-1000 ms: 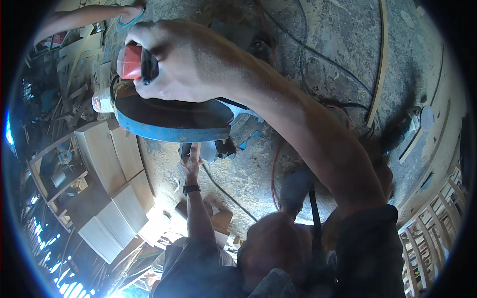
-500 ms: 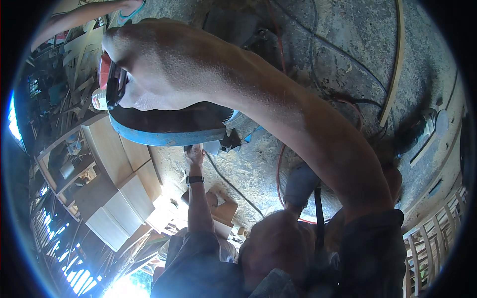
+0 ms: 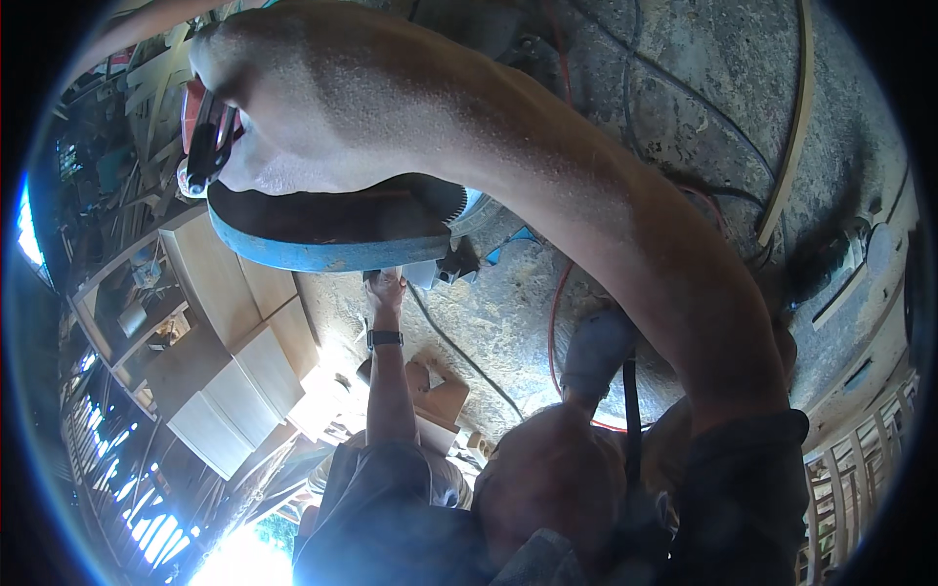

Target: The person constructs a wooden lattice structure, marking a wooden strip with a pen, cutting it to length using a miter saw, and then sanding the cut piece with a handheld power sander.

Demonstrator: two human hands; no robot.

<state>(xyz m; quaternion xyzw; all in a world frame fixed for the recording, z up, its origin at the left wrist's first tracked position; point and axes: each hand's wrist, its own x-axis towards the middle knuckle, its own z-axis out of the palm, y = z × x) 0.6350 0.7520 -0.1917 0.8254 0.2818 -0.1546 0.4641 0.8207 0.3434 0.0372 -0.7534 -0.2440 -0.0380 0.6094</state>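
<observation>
My right arm crosses the view from the lower right. My right hand (image 3: 269, 107), at the upper left, is closed round the dark handle (image 3: 207, 142) of a power saw, with a red part beside it. Below that hand is the saw's blue curved guard (image 3: 332, 256). A toothed blade edge (image 3: 455, 203) shows at the guard's right end, partly behind my forearm. My left hand (image 3: 386, 287), with a dark watch on the wrist, is closed just under the guard. It is at a small dark part of which I cannot make out the kind.
Pale wooden boxes or drawers (image 3: 230, 405) stand at the left. Cables and a red hose (image 3: 557, 322) run over the stained concrete floor (image 3: 479, 327). A long wood strip (image 3: 796, 127) lies at the right. Another person's bare limb (image 3: 147, 24) enters at the upper left.
The whole view has shifted a little, so the saw and both hands appear slightly higher. Both hands keep their grip. The other person's limb shows less.
</observation>
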